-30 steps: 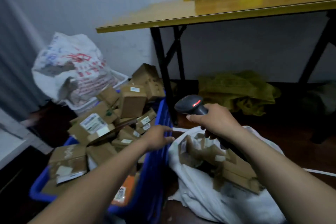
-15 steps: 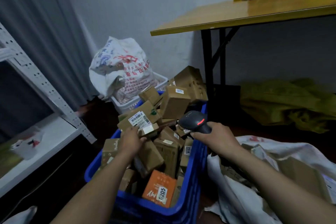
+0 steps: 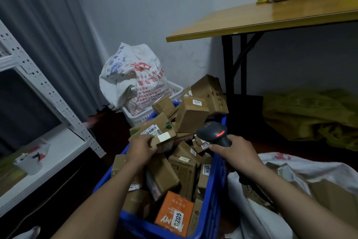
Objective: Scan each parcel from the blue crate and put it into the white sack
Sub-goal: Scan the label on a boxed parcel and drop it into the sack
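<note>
A: Where does the parcel (image 3: 163,138) lie?
B: A matte cardboard slab, long axis left–right, on the heap in the blue plastic crate (image 3: 216,196). The left hand (image 3: 141,150) grip pinches its left end; the right hand (image 3: 237,152) grip wraps the black scanner (image 3: 212,134).

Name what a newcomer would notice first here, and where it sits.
The blue crate in the centre, heaped with brown parcels, draws the eye, with a bright orange box at its near end. Above it the left hand grips a taped parcel while the right hand holds a black scanner with a red light.
</note>
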